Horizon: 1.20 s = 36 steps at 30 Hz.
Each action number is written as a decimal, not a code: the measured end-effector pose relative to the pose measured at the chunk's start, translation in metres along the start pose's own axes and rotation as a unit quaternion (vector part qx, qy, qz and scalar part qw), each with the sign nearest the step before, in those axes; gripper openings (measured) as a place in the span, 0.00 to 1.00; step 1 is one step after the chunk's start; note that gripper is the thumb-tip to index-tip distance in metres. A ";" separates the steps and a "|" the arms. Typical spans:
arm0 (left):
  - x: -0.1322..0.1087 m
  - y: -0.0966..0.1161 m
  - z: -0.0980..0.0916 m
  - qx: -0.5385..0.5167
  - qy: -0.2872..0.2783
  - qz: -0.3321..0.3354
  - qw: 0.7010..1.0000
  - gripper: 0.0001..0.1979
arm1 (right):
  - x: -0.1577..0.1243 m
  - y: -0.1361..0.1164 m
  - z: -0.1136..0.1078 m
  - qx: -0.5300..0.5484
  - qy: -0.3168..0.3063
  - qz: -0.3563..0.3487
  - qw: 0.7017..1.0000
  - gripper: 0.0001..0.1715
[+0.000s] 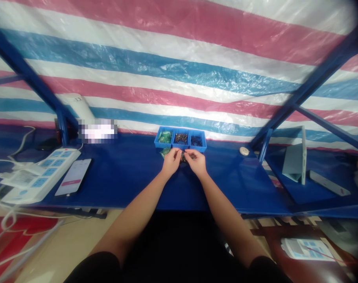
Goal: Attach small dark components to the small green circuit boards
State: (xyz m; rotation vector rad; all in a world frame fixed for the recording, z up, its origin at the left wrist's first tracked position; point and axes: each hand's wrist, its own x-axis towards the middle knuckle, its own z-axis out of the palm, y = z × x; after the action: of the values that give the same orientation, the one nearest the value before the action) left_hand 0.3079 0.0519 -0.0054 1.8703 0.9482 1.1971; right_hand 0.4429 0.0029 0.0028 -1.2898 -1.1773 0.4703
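Observation:
My left hand and my right hand are close together over the blue table, just in front of three joined blue bins. Both have their fingers pinched around small dark pieces, too small to name. Beside my left fingers lies a green item. The left bin holds green packets, the middle bin small shiny dark parts, and the right bin dark blue or black parts.
On the left lie a white power strip with cables and a phone. A round cream object sits at the right, near the blue frame post. Beyond it stands a tablet in a case. Striped sheeting hangs behind.

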 end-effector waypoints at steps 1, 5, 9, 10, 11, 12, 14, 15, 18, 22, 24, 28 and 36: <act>0.000 0.000 0.000 -0.008 -0.002 -0.002 1.000 0.12 | 0.000 0.000 0.000 0.000 0.001 0.001 1.000 0.17; -0.001 -0.001 0.001 -0.021 -0.004 0.005 1.000 0.13 | 0.000 0.001 -0.001 0.008 0.006 0.005 1.000 0.16; 0.000 -0.001 0.000 -0.004 0.012 0.015 1.000 0.11 | 0.000 0.001 -0.001 0.010 -0.002 0.007 1.000 0.16; 0.000 -0.001 0.000 0.000 0.015 0.016 1.000 0.10 | 0.000 0.001 -0.001 0.009 -0.003 0.007 1.000 0.15; 0.000 0.000 -0.001 0.005 0.016 0.016 1.000 0.10 | 0.000 0.001 -0.001 0.009 -0.004 0.006 1.000 0.16; 0.001 0.001 -0.001 0.011 0.017 0.016 1.000 0.10 | 0.000 0.001 0.000 0.010 -0.004 0.005 1.000 0.16; 0.001 0.002 -0.002 0.019 0.013 0.015 1.000 0.09 | 0.000 0.002 0.001 0.015 -0.004 0.001 1.000 0.17; 0.001 0.003 -0.003 0.022 0.009 0.015 1.000 0.09 | 0.000 0.003 0.001 0.017 -0.004 -0.001 1.000 0.18; 0.000 0.003 -0.003 0.023 0.001 0.012 1.000 0.09 | 0.000 0.007 0.002 0.014 -0.008 -0.001 1.000 0.18; 0.000 0.001 -0.002 0.027 -0.005 0.006 1.000 0.09 | -0.001 0.009 0.002 0.007 -0.012 0.004 1.000 0.18; 0.000 -0.001 -0.002 0.031 -0.007 0.005 0.999 0.09 | -0.001 0.008 0.002 0.004 -0.013 0.002 1.000 0.17; 0.000 -0.001 -0.002 0.031 -0.010 0.005 0.999 0.11 | -0.001 0.004 0.001 0.014 -0.016 0.008 1.000 0.16; 0.000 0.004 -0.003 0.032 -0.007 0.013 0.999 0.11 | -0.001 0.003 0.001 0.011 -0.018 0.013 1.000 0.17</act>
State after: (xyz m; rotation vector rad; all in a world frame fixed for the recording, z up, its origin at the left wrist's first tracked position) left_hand 0.3062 0.0505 -0.0008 1.9437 0.9684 1.1801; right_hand 0.4430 0.0033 0.0002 -1.2826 -1.1836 0.5257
